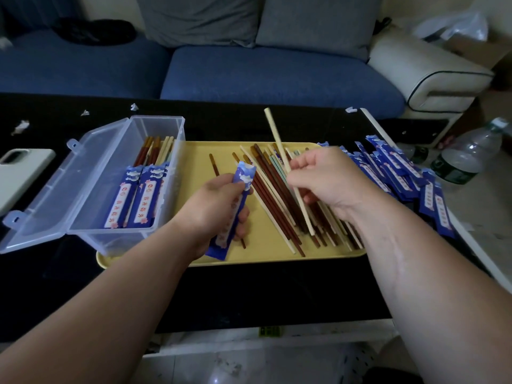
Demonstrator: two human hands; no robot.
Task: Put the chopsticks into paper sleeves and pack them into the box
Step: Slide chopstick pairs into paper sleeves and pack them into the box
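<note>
Our two forearms reach in from the bottom edge, over the black desk (249,295). At the far left of the desk lies a pale phone (19,173), back side up.

Next comes the clear plastic box (178,139), w/ its lid (69,184) open and leaning to the left. The box's right side overlaps the left end of the yellow tray (199,162). Inside the box lie sleeved chopsticks (138,198): blue-and-white sleeves at the near end, brown and cream tips sticking out toward the far end.

Over the left-middle part of the tray, the left hand (219,200) grips one blue paper sleeve (243,177), fingers curled round its middle, the top end pointing away from us. One brown chopstick (214,167) lies on the tray under this hand.

Right of it is a heap of loose chopsticks (274,195), brown, cream and a few pale green, all lying approx. lengthwise on the tray. Above the heap the right hand (329,181) pinches a cream chopstick (277,137) btw. thumb and fingers. It is tilted, and its far tip rises past the tray's far edge.

Right of the tray, a pile of blue sleeves (393,173) covers the desk's right end; if all are empty we cannot tell. Beyond that edge stands a clear bottle (468,156) w/ dark label. Behind the desk is a blue sofa (249,73).
</note>
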